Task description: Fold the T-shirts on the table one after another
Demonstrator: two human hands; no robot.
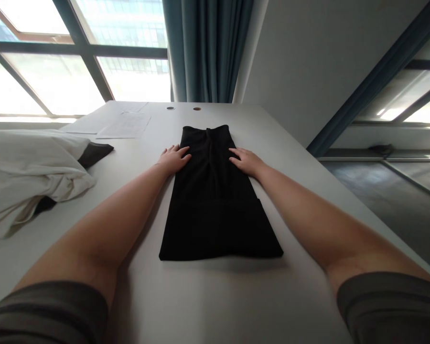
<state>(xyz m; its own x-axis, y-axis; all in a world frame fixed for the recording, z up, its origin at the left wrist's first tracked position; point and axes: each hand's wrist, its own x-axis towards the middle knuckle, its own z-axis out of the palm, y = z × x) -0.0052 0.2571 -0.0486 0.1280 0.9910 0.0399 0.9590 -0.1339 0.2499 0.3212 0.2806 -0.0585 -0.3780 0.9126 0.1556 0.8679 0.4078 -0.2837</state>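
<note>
Centre of the tabletop (215, 306), and here lies the black garment (218, 227), flat and lengthwise, its narrower end away from the person and its wide, straight edge nearest; the left hand (174, 159) is at its left edge — open, palm down, fingers a little spread, the fingertips on the dark cloth and the rest of the hand over the white surface; across from it the right hand (248, 161) mirrors the pose at the right edge, open too, fingertips resting on the fabric; neither hand has anything in its grip!

Creases run down the middle of the far half, while the near part looks smooth, with a small step in the outline at the right side; both forearms reach forward from dark sleeves (53, 308), one either side of the cloth; over on the left sits a rumpled white garment (32, 167) with dark parts showing, well apart from the black one; beyond it, pale sheets of paper (123, 128) lie near the far end, with two round holes in the surface just beside; and at the back — a blue-grey curtain (208, 52) hangs next to bright windows (53, 79).
</note>
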